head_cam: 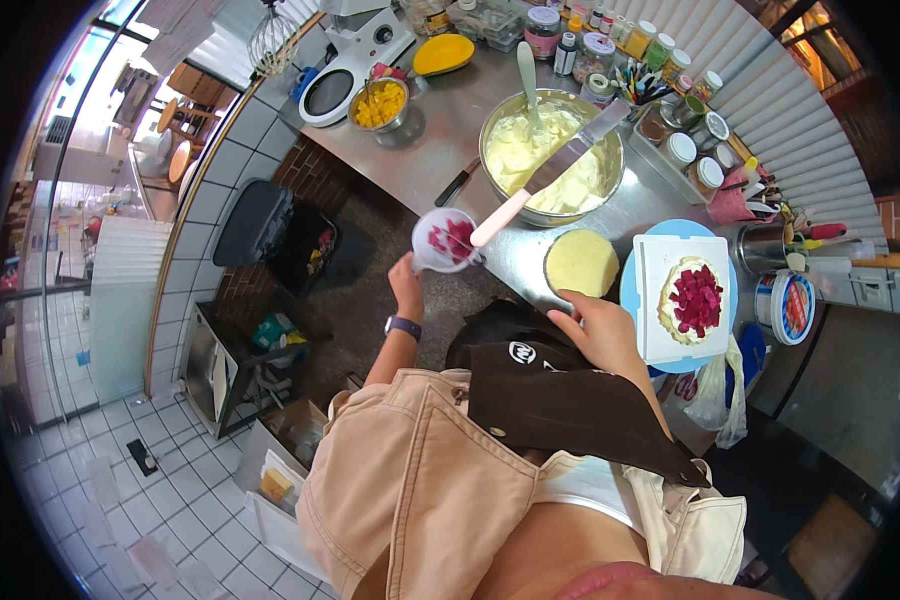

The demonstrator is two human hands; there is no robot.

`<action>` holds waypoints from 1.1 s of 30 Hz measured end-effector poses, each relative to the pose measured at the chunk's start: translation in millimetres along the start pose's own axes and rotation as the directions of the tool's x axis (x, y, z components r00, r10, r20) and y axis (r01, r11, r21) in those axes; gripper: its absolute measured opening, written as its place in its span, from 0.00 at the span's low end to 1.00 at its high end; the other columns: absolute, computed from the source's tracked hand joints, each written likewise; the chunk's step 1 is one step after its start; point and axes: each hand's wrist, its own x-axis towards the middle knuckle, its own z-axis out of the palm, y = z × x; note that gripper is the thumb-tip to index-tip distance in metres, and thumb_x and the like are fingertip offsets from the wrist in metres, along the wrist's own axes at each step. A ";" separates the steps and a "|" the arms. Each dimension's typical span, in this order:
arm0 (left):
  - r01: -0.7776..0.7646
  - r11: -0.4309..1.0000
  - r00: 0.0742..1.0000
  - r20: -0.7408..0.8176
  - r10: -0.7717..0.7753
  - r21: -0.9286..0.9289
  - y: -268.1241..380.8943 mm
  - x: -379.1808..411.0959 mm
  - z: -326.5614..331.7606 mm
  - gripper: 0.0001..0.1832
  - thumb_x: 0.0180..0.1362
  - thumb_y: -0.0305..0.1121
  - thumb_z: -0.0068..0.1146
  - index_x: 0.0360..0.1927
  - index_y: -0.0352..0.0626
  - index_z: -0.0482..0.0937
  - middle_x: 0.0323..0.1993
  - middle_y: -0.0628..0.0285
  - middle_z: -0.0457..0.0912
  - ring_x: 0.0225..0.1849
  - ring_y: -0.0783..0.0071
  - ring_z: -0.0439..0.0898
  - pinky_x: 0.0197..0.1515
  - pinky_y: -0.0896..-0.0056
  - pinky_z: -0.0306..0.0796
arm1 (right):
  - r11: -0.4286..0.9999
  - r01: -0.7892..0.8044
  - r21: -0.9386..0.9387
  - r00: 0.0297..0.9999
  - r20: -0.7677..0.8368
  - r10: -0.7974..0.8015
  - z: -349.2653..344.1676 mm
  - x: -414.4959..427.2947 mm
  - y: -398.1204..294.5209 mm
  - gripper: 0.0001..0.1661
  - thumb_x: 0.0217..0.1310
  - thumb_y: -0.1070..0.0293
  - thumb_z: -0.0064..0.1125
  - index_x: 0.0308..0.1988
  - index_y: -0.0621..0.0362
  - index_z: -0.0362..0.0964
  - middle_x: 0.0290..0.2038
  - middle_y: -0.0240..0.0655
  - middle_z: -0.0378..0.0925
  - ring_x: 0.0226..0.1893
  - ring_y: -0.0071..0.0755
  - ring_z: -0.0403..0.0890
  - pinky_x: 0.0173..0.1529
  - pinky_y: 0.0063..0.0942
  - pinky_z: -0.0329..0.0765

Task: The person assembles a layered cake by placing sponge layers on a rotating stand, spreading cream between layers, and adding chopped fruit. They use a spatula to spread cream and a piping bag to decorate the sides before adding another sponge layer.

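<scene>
My left hand [406, 289] grips a white plastic measuring cup or small strainer [429, 259] by its handle. Diced dark-red fruit [450, 238], probably dragon fruit, lies inside it. My right hand [607, 330] rests at the near edge of a round yellow sponge cake layer [583, 262], fingers apart and holding nothing; whether it touches the cake is unclear. To its right, a cream-topped cake layer [669, 319] carries a heap of red fruit cubes [696, 301]. That cake sits on a square white board [649, 259] over a blue turntable [682, 227].
A metal bowl of whipped cream [506, 142] holds an upright spatula [527, 71], with a pink-handled palette knife [555, 163] across its rim. A black-handled knife [454, 187] lies beside it. Farther back are diced mango in a bowl [380, 105], a kitchen scale [331, 94] and several jars [596, 52].
</scene>
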 end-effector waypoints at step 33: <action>0.298 0.932 0.900 0.266 -0.347 0.207 59.5 88.8 68.1 0.16 0.68 0.47 0.46 0.39 0.46 0.76 0.26 0.65 0.79 0.24 0.75 0.75 0.25 0.75 0.67 | 0.400 -0.312 0.862 -0.280 -0.485 0.828 -5.6 -257.7 458.9 0.27 0.62 0.57 0.61 0.59 0.48 0.72 0.49 0.31 0.78 0.42 0.25 0.75 0.37 0.29 0.71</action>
